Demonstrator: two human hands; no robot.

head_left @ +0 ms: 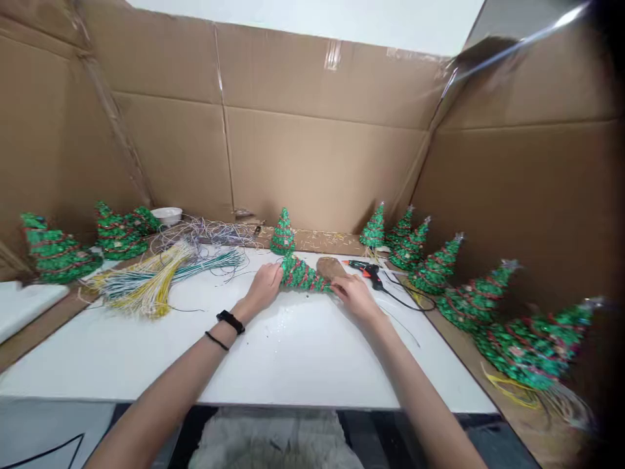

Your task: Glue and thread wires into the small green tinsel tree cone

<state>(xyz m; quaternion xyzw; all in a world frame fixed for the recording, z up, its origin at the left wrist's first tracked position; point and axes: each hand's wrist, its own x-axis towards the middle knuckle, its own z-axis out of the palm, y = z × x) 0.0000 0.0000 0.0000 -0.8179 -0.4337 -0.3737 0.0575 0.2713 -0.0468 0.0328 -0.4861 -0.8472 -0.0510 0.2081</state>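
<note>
Green wire-wrapped tree [301, 276] lying on its side on the white counter [293, 365], held between both hands. Left hand [263, 288]: grip closed around the narrow end. Right hand [354, 296]: grip narrow on the wide end, just beside a brown oval disc [331, 268]. Can't tell if the disc is attached. Orange-and-black hot glue gun [365, 272] lies just past it, black cord [405, 301] trailing right. Done so far: many complete-looking trees [437, 273] standing along the back and right, more at left [56, 251]. Left over: loose bundles of yellow, white and green wire [146, 280] on the counter.
</note>
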